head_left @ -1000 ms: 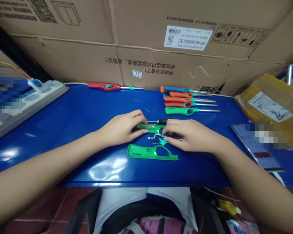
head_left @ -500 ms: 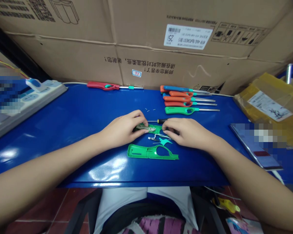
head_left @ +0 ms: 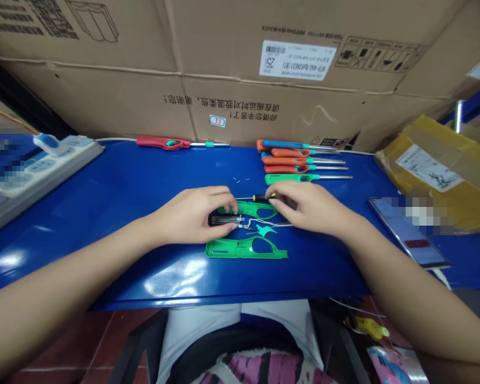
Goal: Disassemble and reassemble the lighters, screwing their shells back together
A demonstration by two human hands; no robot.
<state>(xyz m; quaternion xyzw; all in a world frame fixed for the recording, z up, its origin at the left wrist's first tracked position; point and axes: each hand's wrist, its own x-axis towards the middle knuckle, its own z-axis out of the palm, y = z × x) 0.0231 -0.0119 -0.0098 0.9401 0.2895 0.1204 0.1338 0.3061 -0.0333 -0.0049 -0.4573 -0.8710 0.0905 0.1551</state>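
My left hand (head_left: 202,213) is spread, thumb and fingers apart, around a clear lighter fuel tank (head_left: 227,219) lying on the table. Its fingertips reach the near side of a green lighter shell half (head_left: 246,207). My right hand (head_left: 302,205) has thumb and forefinger closed at the handle end of a screwdriver (head_left: 260,198); its other fingers are curled. Between the hands lie white wires (head_left: 260,221), a teal trigger (head_left: 266,230) and a metal tube (head_left: 285,225), partly under the right hand. Nearer me is the second green shell half (head_left: 244,248), inner side up.
Several lighters (head_left: 304,160) are stacked at the back, with a red lighter (head_left: 164,142) left of them. A power strip (head_left: 44,165) stands at left. A phone (head_left: 408,232) and a yellow-taped parcel (head_left: 424,176) are at right. A cardboard box (head_left: 224,64) closes the back.
The fuel tank has come out of the upper shell half and now lies below it. My left hand has opened. My right hand has left the shell half for the screwdriver's handle.
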